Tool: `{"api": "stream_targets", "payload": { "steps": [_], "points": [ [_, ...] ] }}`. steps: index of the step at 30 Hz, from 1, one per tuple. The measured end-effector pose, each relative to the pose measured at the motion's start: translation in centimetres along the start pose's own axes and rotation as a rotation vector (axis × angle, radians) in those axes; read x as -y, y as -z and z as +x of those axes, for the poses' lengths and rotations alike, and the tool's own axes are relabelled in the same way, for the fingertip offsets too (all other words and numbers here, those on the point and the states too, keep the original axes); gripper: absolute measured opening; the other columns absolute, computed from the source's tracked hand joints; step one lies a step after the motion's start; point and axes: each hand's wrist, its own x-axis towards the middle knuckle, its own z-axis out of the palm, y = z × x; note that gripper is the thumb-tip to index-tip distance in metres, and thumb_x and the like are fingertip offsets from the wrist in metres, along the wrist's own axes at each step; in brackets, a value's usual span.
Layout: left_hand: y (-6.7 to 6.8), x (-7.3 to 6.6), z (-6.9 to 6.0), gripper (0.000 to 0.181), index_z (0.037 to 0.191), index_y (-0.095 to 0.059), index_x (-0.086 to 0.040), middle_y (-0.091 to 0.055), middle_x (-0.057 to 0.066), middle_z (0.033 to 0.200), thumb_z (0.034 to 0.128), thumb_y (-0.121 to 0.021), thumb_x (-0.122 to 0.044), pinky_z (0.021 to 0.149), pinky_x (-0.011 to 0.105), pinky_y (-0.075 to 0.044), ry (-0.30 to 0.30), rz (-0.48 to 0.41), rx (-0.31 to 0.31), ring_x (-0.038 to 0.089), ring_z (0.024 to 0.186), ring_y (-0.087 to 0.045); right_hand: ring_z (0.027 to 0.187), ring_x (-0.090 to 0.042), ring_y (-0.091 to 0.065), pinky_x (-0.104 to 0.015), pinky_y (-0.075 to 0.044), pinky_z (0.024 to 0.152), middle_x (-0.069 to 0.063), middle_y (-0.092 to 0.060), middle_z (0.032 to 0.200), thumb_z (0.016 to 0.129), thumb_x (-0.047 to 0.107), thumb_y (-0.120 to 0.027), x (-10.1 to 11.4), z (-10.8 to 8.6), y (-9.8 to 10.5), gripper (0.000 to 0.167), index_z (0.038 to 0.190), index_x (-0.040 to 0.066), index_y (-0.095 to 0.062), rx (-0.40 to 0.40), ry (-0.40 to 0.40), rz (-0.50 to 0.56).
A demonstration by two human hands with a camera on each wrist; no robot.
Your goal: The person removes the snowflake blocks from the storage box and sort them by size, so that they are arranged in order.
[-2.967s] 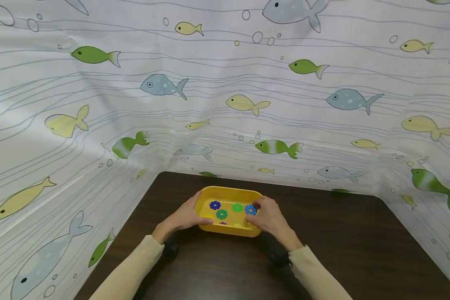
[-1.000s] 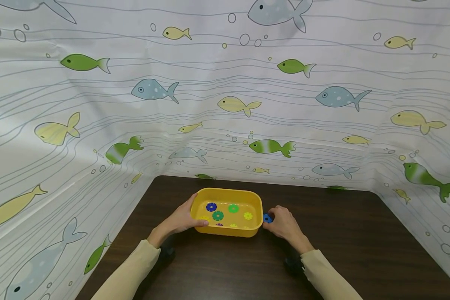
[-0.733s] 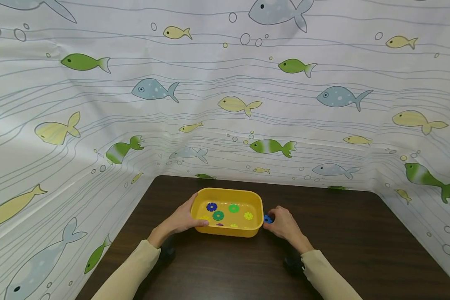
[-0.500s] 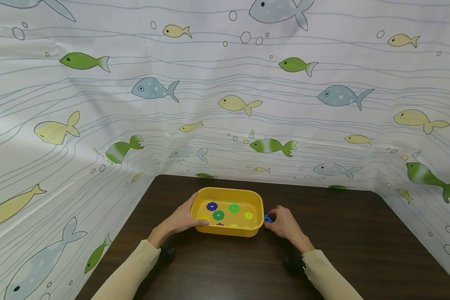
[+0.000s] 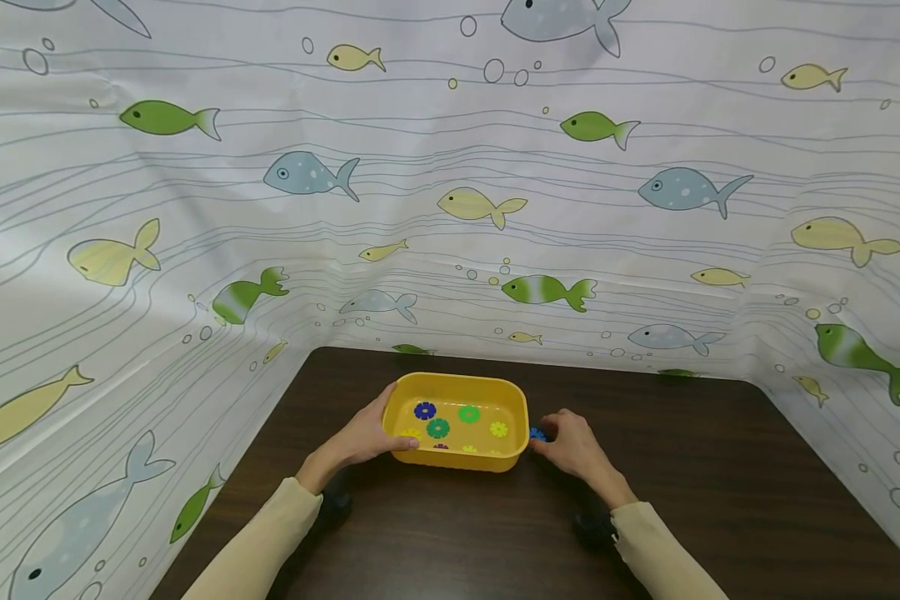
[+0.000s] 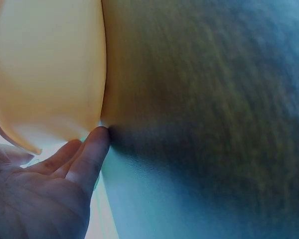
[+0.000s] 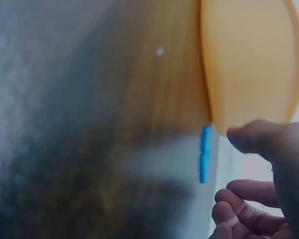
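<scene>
In the head view my left hand (image 5: pixel 362 435) grips the left end of the yellow tray (image 5: pixel 457 461), thumb over the near rim. The left wrist view has this hand (image 6: pixel 47 191) with its fingertips against the tray wall (image 6: pixel 50 64). Just right of the tray, a blue notched disc (image 5: pixel 537 434) lies on the table beside my right hand (image 5: pixel 574 448). From the right wrist, the disc (image 7: pixel 204 154) is edge-on, and the thumb and curved fingers of my right hand (image 7: pixel 269 174) stand apart, holding nothing. The thumb is close to the tray's end (image 7: pixel 251 59).
Inside the tray lie several notched discs, among them a dark blue one (image 5: pixel 424 411), a teal one (image 5: pixel 438 428), a green one (image 5: pixel 468 414) and a yellow one (image 5: pixel 498 429). A fish-print sheet (image 5: pixel 420 108) stands around the dark wooden table (image 5: pixel 690 467).
My right hand has carried the blue disc from inside the tray to the table on its right, and its fingers have let go. My left hand has stayed on the tray.
</scene>
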Motion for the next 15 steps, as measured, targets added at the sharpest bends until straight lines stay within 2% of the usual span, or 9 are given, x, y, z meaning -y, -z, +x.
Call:
{"api": "stream_targets", "payload": {
  "steps": [9,15],
  "points": [
    [0.1,0.1,-0.1,0.119,0.174,-0.017,-0.009,-0.061,0.017,0.141,0.086,-0.092,-0.037,0.101,0.04,-0.065,-0.006,-0.022,0.005,0.017,0.101,-0.066,0.089,-0.025,-0.065,-0.046,-0.065,0.085,-0.02,-0.074,0.107,0.096,0.014,-0.08,1.7,-0.3,1.5,0.036,0.123,-0.008,-0.076,-0.129,-0.01,0.064],
    [0.0,0.1,-0.1,0.118,0.174,-0.017,-0.01,-0.061,0.017,0.141,0.0863,-0.092,-0.036,0.101,0.04,-0.065,-0.01,-0.018,0.002,0.018,0.102,-0.066,0.086,-0.022,-0.065,-0.039,-0.064,0.08,-0.017,-0.073,0.103,0.094,0.014,-0.083,3.6,-0.2,2.2,0.036,0.121,-0.009,-0.077,-0.147,0.035,0.088]
  ]
}}
